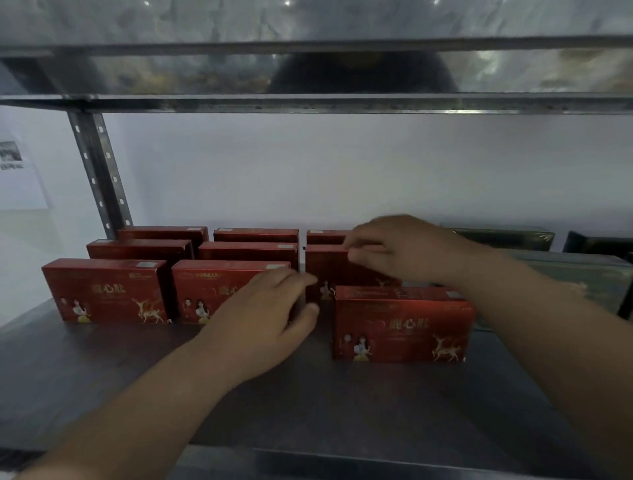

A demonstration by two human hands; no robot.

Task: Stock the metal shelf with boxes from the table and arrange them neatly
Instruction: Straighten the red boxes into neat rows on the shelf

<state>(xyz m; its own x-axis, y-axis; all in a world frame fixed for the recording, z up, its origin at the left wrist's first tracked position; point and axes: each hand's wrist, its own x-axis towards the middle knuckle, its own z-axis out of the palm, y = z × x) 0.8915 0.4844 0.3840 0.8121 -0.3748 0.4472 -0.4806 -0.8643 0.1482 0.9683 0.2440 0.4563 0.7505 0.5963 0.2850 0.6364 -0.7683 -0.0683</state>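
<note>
Red boxes (106,291) stood in neat rows on the metal shelf (102,377); left hand (267,318) and right hand (394,250) clasped the third column's middle box (329,267) at its edges, likely squaring it up.

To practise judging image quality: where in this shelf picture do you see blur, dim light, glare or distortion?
Head view: motion smears the right hand, the left hand is sharper. Head view: dim light leaves the dark boxes at right murky, though the front red box shows its print. Head view: the wide lens makes the post lean; small glints dot the top edge.
</note>
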